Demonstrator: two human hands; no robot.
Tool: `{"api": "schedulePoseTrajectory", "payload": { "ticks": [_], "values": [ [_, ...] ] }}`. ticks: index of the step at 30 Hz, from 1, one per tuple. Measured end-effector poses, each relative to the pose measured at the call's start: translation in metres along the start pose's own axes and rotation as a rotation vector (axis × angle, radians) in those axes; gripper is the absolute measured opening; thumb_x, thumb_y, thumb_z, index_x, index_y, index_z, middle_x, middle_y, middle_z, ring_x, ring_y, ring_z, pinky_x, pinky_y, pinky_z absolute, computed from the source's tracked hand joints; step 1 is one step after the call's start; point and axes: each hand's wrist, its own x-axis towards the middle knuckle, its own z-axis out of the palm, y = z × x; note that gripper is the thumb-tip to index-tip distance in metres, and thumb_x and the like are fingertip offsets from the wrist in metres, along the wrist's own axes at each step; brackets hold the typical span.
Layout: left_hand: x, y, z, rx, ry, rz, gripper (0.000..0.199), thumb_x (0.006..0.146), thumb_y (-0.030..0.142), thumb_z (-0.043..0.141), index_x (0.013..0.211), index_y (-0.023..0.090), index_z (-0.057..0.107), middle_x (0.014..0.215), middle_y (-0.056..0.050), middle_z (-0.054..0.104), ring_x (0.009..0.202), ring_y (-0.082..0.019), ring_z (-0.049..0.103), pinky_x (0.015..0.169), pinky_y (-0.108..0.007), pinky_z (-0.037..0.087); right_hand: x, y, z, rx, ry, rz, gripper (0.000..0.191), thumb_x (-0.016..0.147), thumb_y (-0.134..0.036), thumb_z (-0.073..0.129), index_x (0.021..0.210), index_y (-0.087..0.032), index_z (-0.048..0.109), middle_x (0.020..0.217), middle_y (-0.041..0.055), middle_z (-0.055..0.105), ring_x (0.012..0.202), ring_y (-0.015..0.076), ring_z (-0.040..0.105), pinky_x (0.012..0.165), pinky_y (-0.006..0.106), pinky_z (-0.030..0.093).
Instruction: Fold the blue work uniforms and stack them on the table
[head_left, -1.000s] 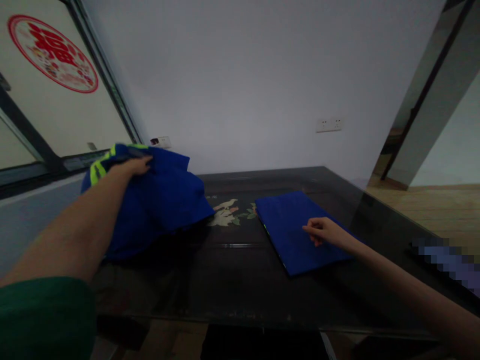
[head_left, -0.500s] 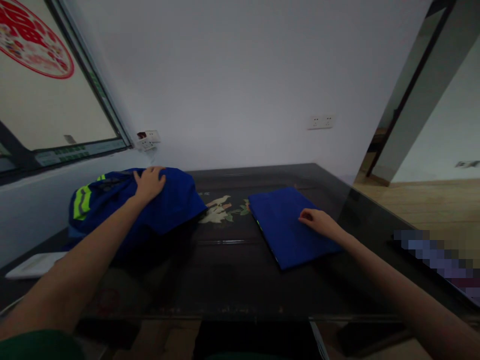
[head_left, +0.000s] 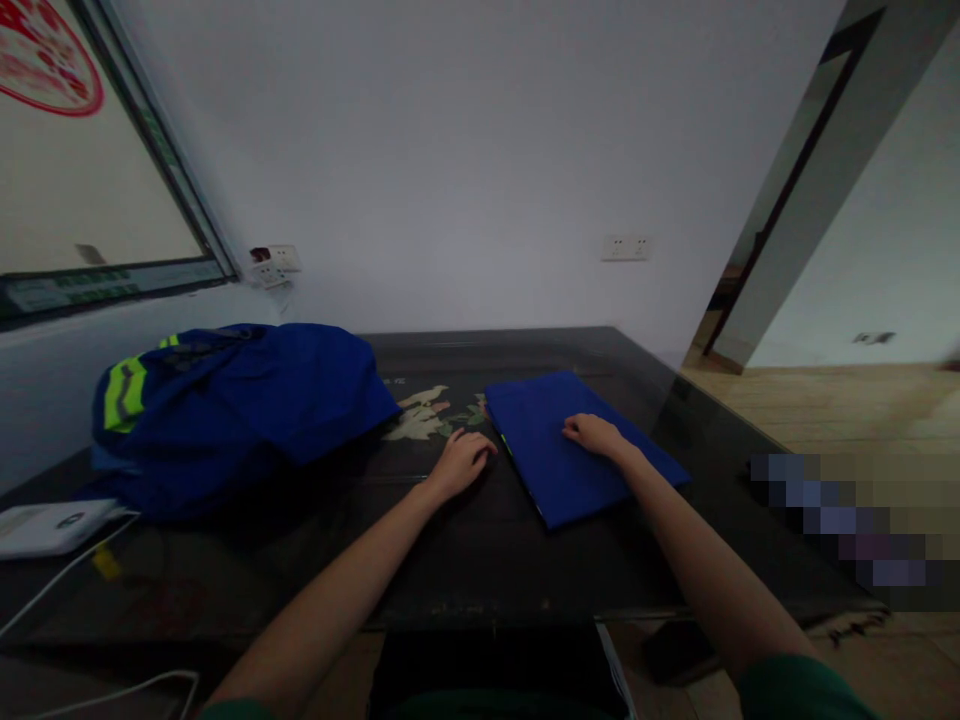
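Note:
My left hand rests low over the dark table, just left of a neatly folded blue garment. Its fingers are loosely bent and a little apart, holding nothing. On top of the folded garment lies my right hand, with its fingers curled in and nothing visible in them. At the left of the table sits a loose heap of blue clothing with yellow-green reflective stripes; neither hand touches it.
The dark table has a painted flower-and-bird pattern. A white device with a white cable lies at the left edge. Wall sockets are behind. A blurred-out patch covers something at the right edge.
My left hand has left the blue clothing heap and moved right, beside the folded garment. My right hand stays on the folded garment. The view has shifted slightly right.

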Motion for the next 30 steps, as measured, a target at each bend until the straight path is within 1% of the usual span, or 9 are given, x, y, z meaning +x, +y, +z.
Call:
{"api": "schedulePoseTrajectory", "payload": {
  "ticks": [3,6,11,15,19,22,25,28,30],
  "values": [
    [-0.006,-0.008,-0.007,-0.064,0.003,-0.008,0.025,0.084,0.008,0.044,0.089,0.018,0.067,0.091,-0.004,0.069,0.09,-0.017,0.063,0.088,-0.032,0.047,0.004,-0.001,-0.002,-0.001,-0.026,0.037,0.036,0.094,-0.046,0.045,0.099,-0.018,0.067,0.108,0.0129,0.067,0.101,0.0272,0.063,0.077,0.034,0.045],
    [-0.007,-0.009,-0.008,-0.096,0.016,-0.017,0.025,0.084,0.008,0.044,0.089,0.017,0.067,0.088,-0.004,0.069,0.086,-0.017,0.063,0.082,-0.028,0.048,0.012,-0.004,-0.004,-0.005,-0.053,0.078,0.036,0.087,-0.048,0.056,0.095,-0.015,0.068,0.106,0.016,0.067,0.1,0.0308,0.063,0.077,0.037,0.046],
    [-0.007,0.002,-0.004,-0.054,-0.03,0.042,0.023,0.085,0.009,0.046,0.088,0.018,0.067,0.09,-0.003,0.069,0.089,-0.017,0.062,0.085,-0.029,0.047,0.018,-0.002,-0.002,0.051,-0.036,0.03,0.018,0.086,-0.032,0.058,0.082,-0.017,0.066,0.094,0.011,0.068,0.088,0.0236,0.064,0.074,0.032,0.044],
    [-0.008,0.004,-0.004,-0.046,-0.051,0.057,0.023,0.084,0.009,0.047,0.088,0.019,0.067,0.09,-0.003,0.069,0.089,-0.017,0.062,0.087,-0.03,0.046,0.011,0.007,0.001,0.142,0.028,-0.077,0.023,0.086,-0.035,0.054,0.071,-0.018,0.06,0.078,0.0046,0.064,0.076,0.0171,0.059,0.069,0.025,0.041],
    [-0.007,0.002,-0.004,-0.042,-0.053,0.069,0.024,0.084,0.009,0.046,0.089,0.019,0.067,0.091,-0.003,0.069,0.089,-0.017,0.062,0.087,-0.03,0.046,0.004,0.018,-0.004,0.241,0.091,-0.18,0.028,0.086,-0.037,0.046,0.064,-0.019,0.048,0.067,-0.0003,0.054,0.068,0.0138,0.051,0.064,0.023,0.037],
    [-0.007,0.001,-0.003,-0.041,-0.056,0.074,0.024,0.084,0.008,0.046,0.089,0.019,0.067,0.092,-0.004,0.069,0.09,-0.018,0.062,0.087,-0.031,0.046,-0.001,0.023,-0.014,0.367,0.201,-0.265,0.033,0.084,-0.044,0.044,0.06,-0.02,0.041,0.061,-0.0019,0.045,0.062,0.013,0.045,0.06,0.024,0.033],
    [-0.006,0.002,-0.003,-0.049,-0.067,0.07,0.024,0.084,0.009,0.046,0.089,0.018,0.067,0.091,-0.004,0.07,0.09,-0.018,0.062,0.087,-0.031,0.047,-0.007,0.026,-0.025,0.46,0.371,-0.316,0.037,0.083,-0.049,0.044,0.059,-0.021,0.041,0.061,-0.0013,0.045,0.061,0.0138,0.044,0.06,0.025,0.032],
    [-0.006,0.003,-0.004,-0.047,-0.071,0.064,0.024,0.084,0.009,0.046,0.089,0.019,0.067,0.091,-0.004,0.07,0.09,-0.018,0.062,0.087,-0.031,0.047,-0.011,0.025,-0.033,0.492,0.599,-0.259,0.037,0.085,-0.049,0.042,0.062,-0.02,0.046,0.064,0.001,0.05,0.064,0.0155,0.047,0.063,0.026,0.033],
    [-0.007,0.003,-0.004,-0.045,-0.073,0.062,0.023,0.084,0.008,0.047,0.088,0.019,0.067,0.09,-0.004,0.07,0.09,-0.018,0.062,0.087,-0.031,0.047,-0.01,0.022,-0.032,0.476,0.677,-0.172,0.035,0.087,-0.047,0.041,0.066,-0.02,0.049,0.067,0.0031,0.056,0.067,0.0167,0.051,0.064,0.026,0.035]
  ]
}}
